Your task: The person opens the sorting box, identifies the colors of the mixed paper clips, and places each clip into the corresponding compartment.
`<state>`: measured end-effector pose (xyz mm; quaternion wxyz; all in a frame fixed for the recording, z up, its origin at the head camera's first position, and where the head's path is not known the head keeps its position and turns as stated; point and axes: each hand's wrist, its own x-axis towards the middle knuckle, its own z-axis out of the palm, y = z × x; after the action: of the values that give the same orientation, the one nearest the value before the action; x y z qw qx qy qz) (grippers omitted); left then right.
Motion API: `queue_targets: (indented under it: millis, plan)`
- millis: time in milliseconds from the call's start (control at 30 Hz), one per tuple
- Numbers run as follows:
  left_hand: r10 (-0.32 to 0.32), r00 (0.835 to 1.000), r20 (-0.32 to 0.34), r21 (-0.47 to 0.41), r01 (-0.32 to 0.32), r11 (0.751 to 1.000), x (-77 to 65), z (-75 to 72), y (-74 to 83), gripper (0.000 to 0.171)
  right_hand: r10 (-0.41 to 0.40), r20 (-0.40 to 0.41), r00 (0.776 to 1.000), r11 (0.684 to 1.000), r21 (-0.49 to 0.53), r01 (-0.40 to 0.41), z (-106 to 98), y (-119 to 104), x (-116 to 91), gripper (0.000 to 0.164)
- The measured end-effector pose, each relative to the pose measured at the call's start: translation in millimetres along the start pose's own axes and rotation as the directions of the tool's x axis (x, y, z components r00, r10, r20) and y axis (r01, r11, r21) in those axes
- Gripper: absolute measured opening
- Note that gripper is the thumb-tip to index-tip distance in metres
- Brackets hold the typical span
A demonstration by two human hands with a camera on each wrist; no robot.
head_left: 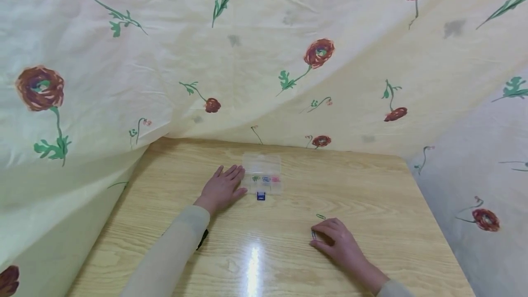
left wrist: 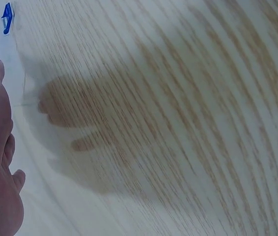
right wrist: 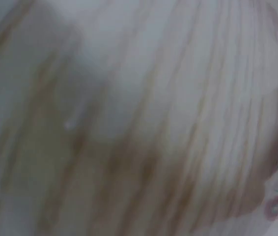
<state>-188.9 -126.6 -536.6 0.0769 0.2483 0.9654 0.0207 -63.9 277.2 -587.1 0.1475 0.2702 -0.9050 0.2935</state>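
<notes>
In the head view my left hand (head_left: 223, 188) lies with fingers spread at the left side of a clear plastic compartment box (head_left: 261, 164). Its fingertips touch or nearly touch the box. The lid is raised; green paper clips (head_left: 255, 178), blue paper clips (head_left: 266, 179) and pink paper clips (head_left: 276, 179) sit in separate compartments. Farther right, my right hand (head_left: 340, 244) pinches a bluish paper clip (head_left: 313, 234) between thumb and fingers, low over the table. Just beyond those fingers a green paper clip (head_left: 321, 216) lies on the wood. The right wrist view is blurred and hides the pinch.
A dark blue piece (head_left: 261, 196) is at the box's front edge. The wood-grain table (head_left: 371, 187) meets a flower-printed cloth (head_left: 255, 58) behind and at both sides. Something black (head_left: 202, 239) shows beside the left sleeve.
</notes>
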Motion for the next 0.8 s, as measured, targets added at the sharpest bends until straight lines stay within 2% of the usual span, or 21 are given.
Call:
queue_targets:
  millis: [167,300,600,800]
  plan:
    - [-0.006,1.000,-0.009,0.008,0.006,1.000,3.5,2.2,-0.2,0.076,-0.085,-0.025,0.996,0.996,0.035,0.086,2.9,7.4,4.5,0.041]
    - [-0.017,1.000,-0.014,0.014,0.018,1.000,5.6,3.2,0.4,0.076,-0.116,-0.033,0.993,0.992,0.043,0.118,3.7,11.0,7.4,0.039]
    - [-0.029,0.999,-0.017,0.020,0.030,0.999,7.7,2.9,2.3,0.076,-0.143,-0.065,0.988,0.988,0.041,0.146,4.7,12.8,11.4,0.035]
    - [-0.039,0.999,-0.018,0.018,0.039,0.999,9.3,2.6,3.4,0.076,-0.120,-0.057,0.991,0.991,0.060,0.123,2.7,14.4,14.0,0.036]
